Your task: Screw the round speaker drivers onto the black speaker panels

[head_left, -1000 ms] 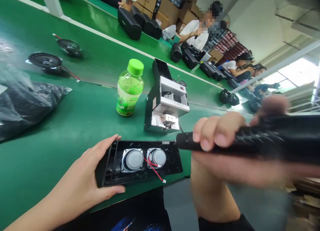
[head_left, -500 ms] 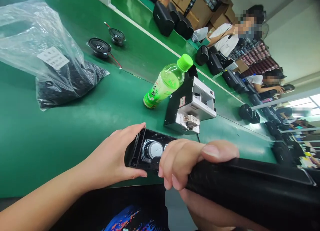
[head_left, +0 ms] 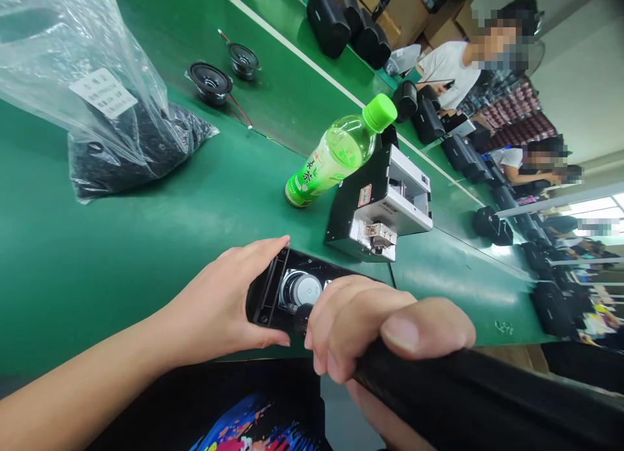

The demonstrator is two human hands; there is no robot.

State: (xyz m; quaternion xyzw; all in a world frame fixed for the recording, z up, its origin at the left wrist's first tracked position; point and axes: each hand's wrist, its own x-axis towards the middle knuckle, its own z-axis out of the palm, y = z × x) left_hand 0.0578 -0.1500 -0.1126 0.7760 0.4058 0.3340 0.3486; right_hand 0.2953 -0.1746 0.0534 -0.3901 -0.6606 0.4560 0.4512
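Observation:
My left hand (head_left: 219,305) grips the left end of a black speaker housing (head_left: 273,288), thumb below and fingers above. Inside the housing sits a round silver-backed speaker (head_left: 303,290). My right hand (head_left: 370,321) is wrapped round a long black tool (head_left: 468,386) that reaches to the lower right; the tool's tip is over the housing beside the speaker. The right hand hides the rest of the housing. Behind it stand a green tea bottle (head_left: 336,155) and a black and silver machine (head_left: 380,210).
A clear bag of black parts (head_left: 131,145) lies on the green table (head_left: 185,236) at left. Two loose speakers (head_left: 210,82) with red wires lie farther back. Across the white-edged bench are black speaker boxes (head_left: 327,21) and people in white shirts (head_left: 448,67).
The view has shifted slightly, so the bottle and machine appear farther right. The black tool tilts more steeply down to the right. Both hands keep their holds.

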